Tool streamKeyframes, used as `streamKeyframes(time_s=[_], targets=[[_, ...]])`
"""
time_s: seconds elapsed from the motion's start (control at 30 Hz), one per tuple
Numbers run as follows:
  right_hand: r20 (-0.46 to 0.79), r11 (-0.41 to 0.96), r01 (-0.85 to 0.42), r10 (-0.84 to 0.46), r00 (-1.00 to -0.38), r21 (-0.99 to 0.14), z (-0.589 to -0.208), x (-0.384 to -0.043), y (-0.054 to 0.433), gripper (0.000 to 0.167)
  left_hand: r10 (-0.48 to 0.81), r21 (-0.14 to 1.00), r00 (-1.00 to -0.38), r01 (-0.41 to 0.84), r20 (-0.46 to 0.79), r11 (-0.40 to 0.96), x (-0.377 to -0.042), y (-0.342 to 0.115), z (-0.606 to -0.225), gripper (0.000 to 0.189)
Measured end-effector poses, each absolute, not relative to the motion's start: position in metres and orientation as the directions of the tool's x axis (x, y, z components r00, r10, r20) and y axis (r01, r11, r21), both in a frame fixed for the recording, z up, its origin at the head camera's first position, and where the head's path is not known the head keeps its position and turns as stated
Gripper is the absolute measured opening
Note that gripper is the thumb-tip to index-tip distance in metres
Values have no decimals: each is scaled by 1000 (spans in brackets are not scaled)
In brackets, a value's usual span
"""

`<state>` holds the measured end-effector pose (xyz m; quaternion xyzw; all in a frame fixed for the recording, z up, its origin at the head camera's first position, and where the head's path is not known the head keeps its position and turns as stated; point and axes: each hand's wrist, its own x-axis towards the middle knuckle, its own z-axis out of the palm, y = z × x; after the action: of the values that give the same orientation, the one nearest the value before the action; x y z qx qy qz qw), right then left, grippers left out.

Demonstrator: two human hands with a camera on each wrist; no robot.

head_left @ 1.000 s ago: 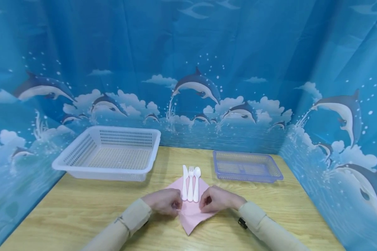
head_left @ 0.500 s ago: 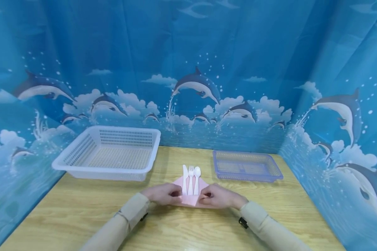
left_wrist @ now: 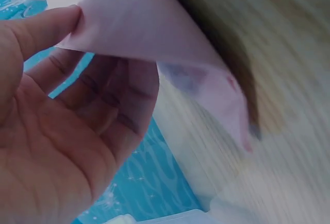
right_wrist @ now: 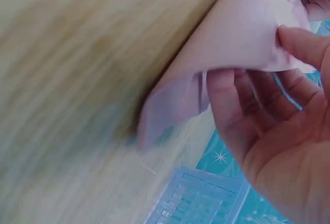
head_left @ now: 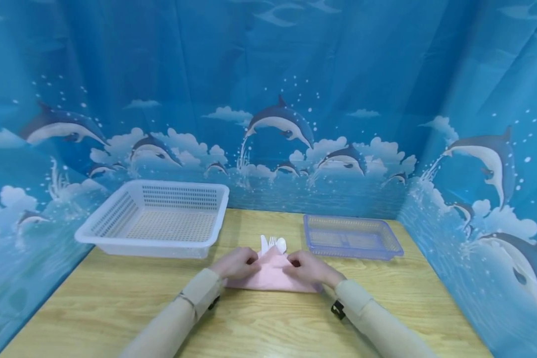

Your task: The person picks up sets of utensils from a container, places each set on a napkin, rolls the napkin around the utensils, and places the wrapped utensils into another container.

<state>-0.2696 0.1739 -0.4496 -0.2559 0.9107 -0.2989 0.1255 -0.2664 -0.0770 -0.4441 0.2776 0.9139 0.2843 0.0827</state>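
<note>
A pink napkin (head_left: 273, 278) lies at the middle of the table, its near part folded up over the handles of a white knife (head_left: 264, 243), a white fork (head_left: 272, 241) and a white spoon (head_left: 282, 244). Only the upper ends of the cutlery show. My left hand (head_left: 237, 263) pinches the folded napkin edge on the left, thumb on top and fingers beneath, as the left wrist view shows. On the other side my right hand (head_left: 311, 268) pinches the same edge; its thumb (right_wrist: 304, 44) presses the cloth from above.
At the back left stands a large white slotted basket (head_left: 161, 243). A smaller purple basket (head_left: 351, 254) is at the back right. A dolphin-print curtain (head_left: 268, 149) encloses the wooden table (head_left: 250, 328) at the back and sides.
Both hands have carried the napkin's near corner up and away from the body, folding it over the cutlery handles. The knife, fork and spoon have stayed in place, now largely covered.
</note>
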Motion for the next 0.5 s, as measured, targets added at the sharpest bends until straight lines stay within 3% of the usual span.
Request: streamKeyframes(time_s=[0.17,0.5], targets=[[-49,676,-380,-523,-851,-632,-451,-278,169,30,508,571,-861,413,-8,709,-275,-73,-446,35],[-25,727,-361,-461,-887,-584,-456,-285,162,18,442,581,-892,312,-92,752,-288,-68,-452,23]])
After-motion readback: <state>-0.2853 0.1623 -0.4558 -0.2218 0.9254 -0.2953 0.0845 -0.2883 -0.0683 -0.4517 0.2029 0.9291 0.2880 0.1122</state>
